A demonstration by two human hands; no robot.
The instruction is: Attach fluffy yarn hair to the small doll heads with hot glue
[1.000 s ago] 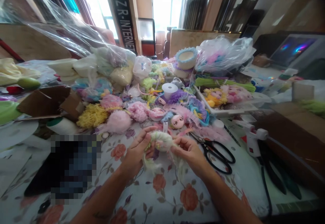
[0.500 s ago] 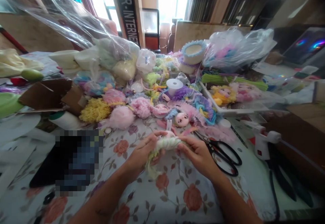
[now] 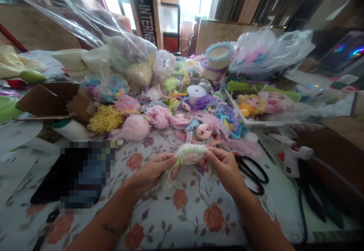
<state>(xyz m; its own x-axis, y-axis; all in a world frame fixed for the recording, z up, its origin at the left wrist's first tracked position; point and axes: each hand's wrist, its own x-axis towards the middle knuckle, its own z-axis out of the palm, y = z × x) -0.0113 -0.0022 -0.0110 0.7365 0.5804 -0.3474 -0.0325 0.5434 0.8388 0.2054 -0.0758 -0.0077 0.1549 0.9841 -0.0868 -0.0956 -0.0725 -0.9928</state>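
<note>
Stretched in an arch between my hands is a pale green and white yarn piece (image 3: 191, 151), with loose strands hanging at its left end. My left hand (image 3: 155, 169) pinches the left end between thumb and fingers. On the other end, my right hand (image 3: 223, 165) is closed the same way. Something pinkish shows under the arch, too blurred to name. Just beyond lies a doll head (image 3: 203, 131) with large painted eyes, beside a small white tag (image 3: 189, 137). Black-handled scissors (image 3: 257, 171) lie to the right of my right hand, their blades partly hidden.
Yellow yarn (image 3: 105, 118), a pink pom-pom (image 3: 136, 127) and a white spool (image 3: 196, 93) crowd the far side. A cardboard box (image 3: 51, 99) stands left, above a dark pixelated object (image 3: 74, 179). On the right are a white tray (image 3: 240, 110) of dolls and a glue gun (image 3: 295, 160).
The yarn piece has been turned and drawn into a wider arch, exposing its underside. My hands have moved apart, the left one slightly leftward. The view has shifted slightly.
</note>
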